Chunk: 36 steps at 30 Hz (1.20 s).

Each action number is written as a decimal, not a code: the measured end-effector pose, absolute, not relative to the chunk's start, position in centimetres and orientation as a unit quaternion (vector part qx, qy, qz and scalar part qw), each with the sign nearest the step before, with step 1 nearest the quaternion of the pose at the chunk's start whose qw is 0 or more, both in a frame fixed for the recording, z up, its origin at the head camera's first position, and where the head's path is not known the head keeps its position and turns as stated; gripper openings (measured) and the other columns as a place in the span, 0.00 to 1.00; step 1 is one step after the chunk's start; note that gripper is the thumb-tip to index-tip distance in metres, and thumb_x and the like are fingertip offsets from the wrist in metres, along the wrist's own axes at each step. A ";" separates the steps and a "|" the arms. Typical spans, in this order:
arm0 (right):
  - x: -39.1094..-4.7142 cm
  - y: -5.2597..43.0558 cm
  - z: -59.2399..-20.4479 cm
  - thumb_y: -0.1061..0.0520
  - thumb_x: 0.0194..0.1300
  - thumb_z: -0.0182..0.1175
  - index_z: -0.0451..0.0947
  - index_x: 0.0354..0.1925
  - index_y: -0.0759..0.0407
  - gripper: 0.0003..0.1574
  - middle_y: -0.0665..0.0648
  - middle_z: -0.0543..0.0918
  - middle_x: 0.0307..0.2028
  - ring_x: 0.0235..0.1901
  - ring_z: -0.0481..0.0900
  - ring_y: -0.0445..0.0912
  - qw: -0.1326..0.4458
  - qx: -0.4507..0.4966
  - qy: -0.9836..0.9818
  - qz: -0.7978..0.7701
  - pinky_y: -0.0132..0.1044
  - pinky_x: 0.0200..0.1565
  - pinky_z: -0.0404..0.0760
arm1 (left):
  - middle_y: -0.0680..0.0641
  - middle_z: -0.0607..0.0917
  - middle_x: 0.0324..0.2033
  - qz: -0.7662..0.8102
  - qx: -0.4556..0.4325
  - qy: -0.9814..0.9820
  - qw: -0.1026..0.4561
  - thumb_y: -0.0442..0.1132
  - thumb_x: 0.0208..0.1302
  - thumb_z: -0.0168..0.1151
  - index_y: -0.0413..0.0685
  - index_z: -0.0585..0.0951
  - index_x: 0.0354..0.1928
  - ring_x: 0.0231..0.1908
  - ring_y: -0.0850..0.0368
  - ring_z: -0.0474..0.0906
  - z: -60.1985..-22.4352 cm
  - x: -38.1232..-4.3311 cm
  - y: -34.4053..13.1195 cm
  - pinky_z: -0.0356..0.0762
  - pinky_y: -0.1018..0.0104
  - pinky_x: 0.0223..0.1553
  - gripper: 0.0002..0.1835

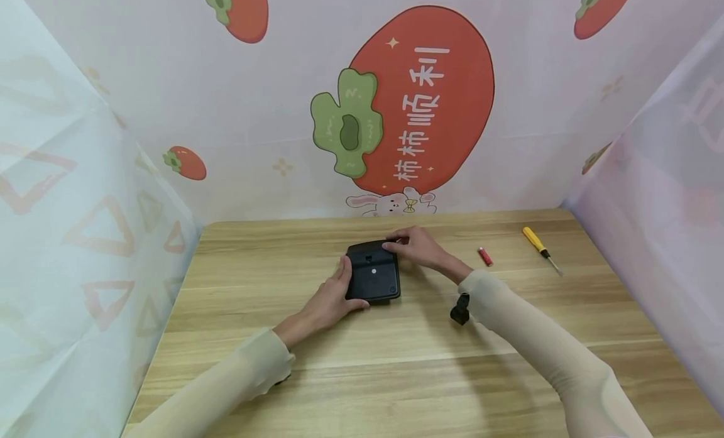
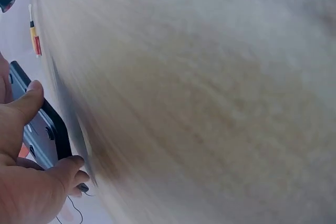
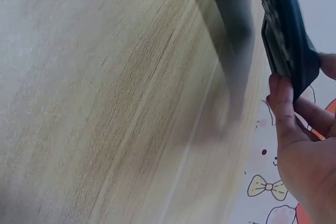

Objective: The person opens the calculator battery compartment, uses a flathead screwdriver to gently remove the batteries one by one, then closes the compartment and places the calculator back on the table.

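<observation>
Both hands hold a black desk calculator [image 1: 370, 284] with its back turned up. My left hand [image 1: 332, 300] grips its left side, the thumb at the near edge and the fingers along the side. At the far right corner, my right hand [image 1: 420, 248] pinches it between thumb and fingers. The right wrist view shows the calculator [image 3: 294, 30] edge-on, its keys and screen facing down and a shadow on the table beneath. In the left wrist view, the left hand [image 2: 31, 171] spans the calculator's edge.
A small red battery [image 1: 485, 256] lies right of the right hand. Farther right is a screwdriver [image 1: 535, 241] with a yellow handle. The wooden table [image 1: 237, 262] meets a printed cloth backdrop [image 1: 271, 130] at its far edge, with cloth sides left and right.
</observation>
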State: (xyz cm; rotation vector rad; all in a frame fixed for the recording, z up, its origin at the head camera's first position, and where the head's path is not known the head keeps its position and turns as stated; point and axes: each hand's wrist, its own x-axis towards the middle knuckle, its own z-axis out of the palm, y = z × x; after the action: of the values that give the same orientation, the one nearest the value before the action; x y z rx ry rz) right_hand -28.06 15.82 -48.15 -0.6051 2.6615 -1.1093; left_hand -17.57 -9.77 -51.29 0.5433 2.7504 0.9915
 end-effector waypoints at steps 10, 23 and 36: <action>-28.2 16.7 -47.9 0.65 0.76 0.56 0.83 0.64 0.64 0.22 0.65 0.85 0.61 0.55 0.86 0.55 0.091 -0.217 0.855 -0.462 0.46 0.56 0.86 | 0.29 0.43 0.82 0.357 0.195 0.909 0.088 0.54 0.72 0.69 0.37 0.41 0.84 0.81 0.38 0.48 -51.2 -17.8 -10.4 0.59 0.45 0.79 0.57; -29.3 17.4 -47.3 0.69 0.66 0.71 0.88 0.54 0.65 0.17 0.63 0.89 0.50 0.46 0.89 0.52 0.053 -0.275 0.830 -0.482 0.30 0.47 0.88 | 0.39 0.46 0.83 0.492 0.226 0.826 0.155 0.48 0.75 0.66 0.42 0.40 0.84 0.79 0.49 0.58 -51.2 -18.2 -11.2 0.71 0.59 0.71 0.53; -29.5 17.1 -47.5 0.65 0.64 0.75 0.90 0.48 0.64 0.13 0.61 0.90 0.46 0.44 0.88 0.56 0.023 -0.279 0.834 -0.476 0.50 0.47 0.90 | 0.41 0.45 0.84 0.537 0.202 0.788 0.223 0.54 0.77 0.65 0.39 0.43 0.84 0.81 0.48 0.52 -50.4 -18.6 -11.6 0.58 0.55 0.78 0.52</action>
State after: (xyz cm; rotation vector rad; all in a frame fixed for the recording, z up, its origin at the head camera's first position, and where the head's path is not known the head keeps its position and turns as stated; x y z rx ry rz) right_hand -29.52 17.08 -47.48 -0.8632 2.5818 -1.4738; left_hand -18.59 -11.57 -50.42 0.5584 2.1755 1.4834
